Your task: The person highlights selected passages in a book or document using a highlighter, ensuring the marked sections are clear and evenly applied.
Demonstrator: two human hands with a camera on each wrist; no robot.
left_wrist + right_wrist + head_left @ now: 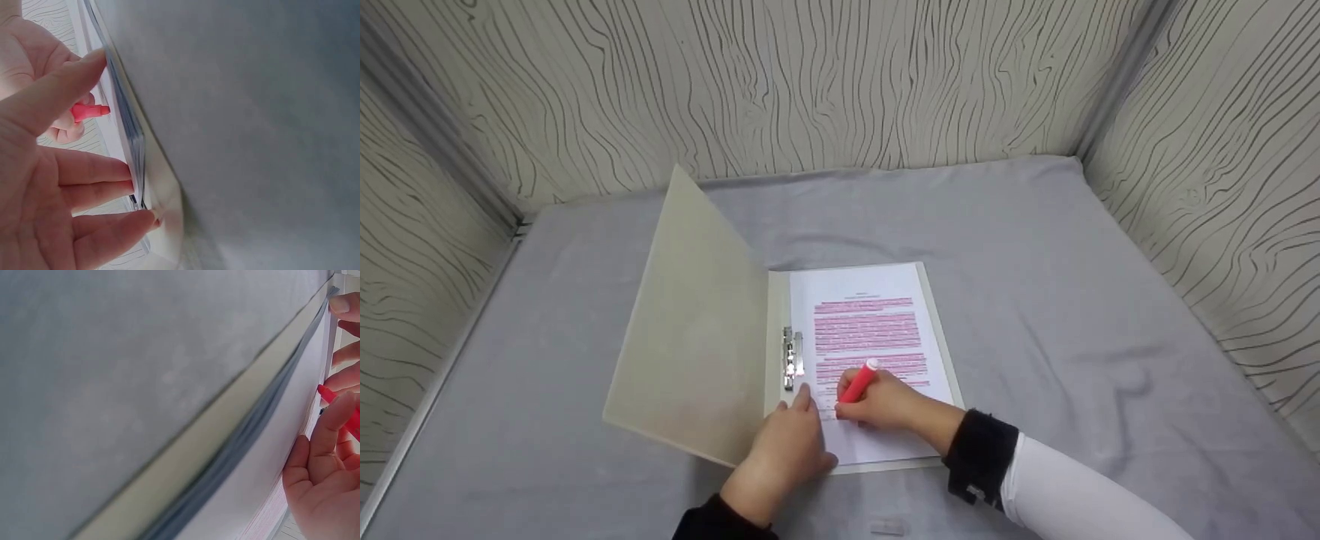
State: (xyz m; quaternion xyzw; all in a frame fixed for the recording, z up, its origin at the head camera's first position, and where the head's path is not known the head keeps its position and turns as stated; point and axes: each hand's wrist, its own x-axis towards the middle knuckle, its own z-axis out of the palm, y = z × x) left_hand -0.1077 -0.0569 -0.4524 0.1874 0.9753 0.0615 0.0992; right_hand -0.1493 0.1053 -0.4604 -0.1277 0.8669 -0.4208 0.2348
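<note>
A stack of printed paper (pixel 877 442) lies in an open binder, its top sheet striped with pink highlighting over most of the text. My right hand (pixel 885 401) grips a red highlighter (pixel 858 382), the tip down at the lower lines near the left margin. In the right wrist view the red tip of the highlighter (pixel 323 390) meets the sheet. My left hand (pixel 791 442) rests with extended fingers on the lower left of the page and the binder's inner edge. The left wrist view shows its thumb (pixel 90 67) at the bottom edge of the stack.
The binder's cream cover (pixel 690 322) stands raised on the left. A metal clip (pixel 789 360) runs along the spine. A small clear cap-like piece (pixel 887 527) lies at the front of the grey cloth-covered table (pixel 1035 300). Patterned panels (pixel 810 90) enclose the back and sides.
</note>
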